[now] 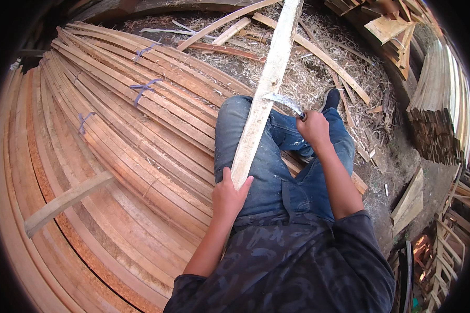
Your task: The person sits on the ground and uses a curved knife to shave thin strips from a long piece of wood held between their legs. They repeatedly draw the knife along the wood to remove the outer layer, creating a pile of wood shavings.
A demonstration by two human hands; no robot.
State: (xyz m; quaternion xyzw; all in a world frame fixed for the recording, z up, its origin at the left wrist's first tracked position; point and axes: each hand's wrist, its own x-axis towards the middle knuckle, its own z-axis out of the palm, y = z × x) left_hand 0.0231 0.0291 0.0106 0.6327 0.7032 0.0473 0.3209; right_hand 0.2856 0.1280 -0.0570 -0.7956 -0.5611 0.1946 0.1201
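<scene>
A long pale wooden plank (265,88) slants across my thigh, its near end close to my waist and its far end running out past the top edge. My left hand (230,195) grips the near end, thumb on one side and fingers on the other. In my right hand (314,129) is a sickle, held by its dark handle. The curved metal blade (284,100) reaches left, and its tip meets the plank's right part above my knee. The fingers round the handle are partly hidden by the back of the hand.
Bundles of long wooden strips (141,99) tied with purple cord lie on my left, with a short loose batten (68,203) across some boards. Wood shavings (318,68) and offcuts cover the ground ahead. A stack of thin boards (437,115) stands at right.
</scene>
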